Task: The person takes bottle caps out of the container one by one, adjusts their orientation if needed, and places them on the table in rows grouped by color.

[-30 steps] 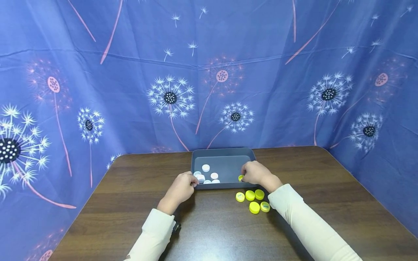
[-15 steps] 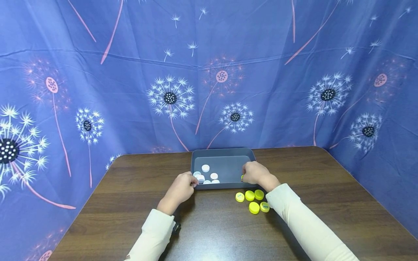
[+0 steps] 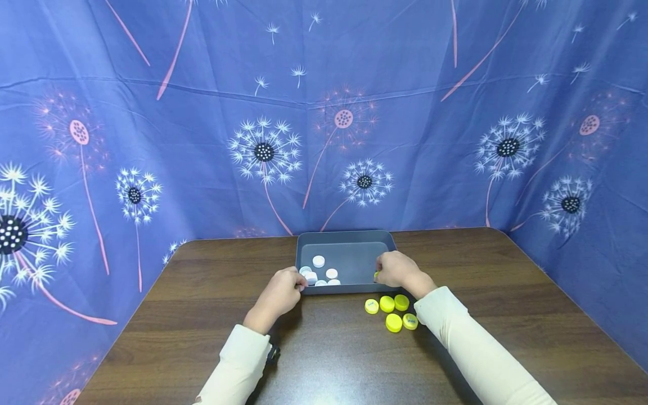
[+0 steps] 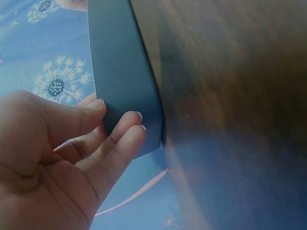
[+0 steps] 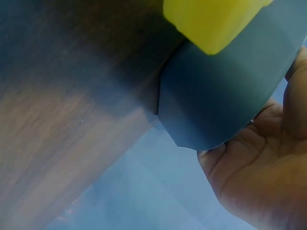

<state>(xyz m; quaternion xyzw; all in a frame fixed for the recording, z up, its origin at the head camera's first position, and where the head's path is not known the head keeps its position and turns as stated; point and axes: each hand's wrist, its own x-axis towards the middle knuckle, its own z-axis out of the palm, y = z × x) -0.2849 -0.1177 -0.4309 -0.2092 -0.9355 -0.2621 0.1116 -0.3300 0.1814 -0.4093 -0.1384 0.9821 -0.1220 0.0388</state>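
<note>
A dark grey tray (image 3: 349, 256) lies near the table's far edge. My left hand (image 3: 279, 291) pinches its near left corner, thumb at the rim and other fingertips against the outer wall in the left wrist view. Over the near right of the tray, my right hand (image 3: 399, 270) reaches inside with fingers curled on a yellow bottle cap (image 3: 376, 276), mostly hidden beneath them. In the right wrist view the right fingertips are out of sight behind the tray wall. Several white caps (image 3: 318, 261) lie in the left part of the tray, some bunched by the left hand.
Several yellow caps (image 3: 394, 322) rest on the brown wooden table (image 3: 324, 349) before the tray's right side, near the right sleeve (image 3: 466, 332). A blue dandelion-print cloth (image 3: 314, 140) hangs behind the table.
The yellow cap under my right hand shows less than a second ago, as the fingers shift slightly to cover it. The left hand, tray and white caps stay in place.
</note>
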